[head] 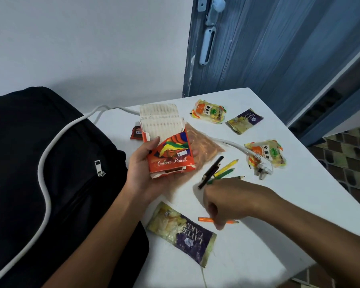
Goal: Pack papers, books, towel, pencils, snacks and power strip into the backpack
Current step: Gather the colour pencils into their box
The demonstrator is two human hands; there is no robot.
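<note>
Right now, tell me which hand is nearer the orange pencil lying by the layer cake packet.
Right. The right hand is directly over the orange pencil, fingers reaching down onto it. The left hand is up and away to the left, holding the colour pencil box.

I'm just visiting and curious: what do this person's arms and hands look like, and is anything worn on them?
Both forearms are bare, with no sleeves in view. The left hand and right hand show no gloves, rings, watch or bracelet.
</note>
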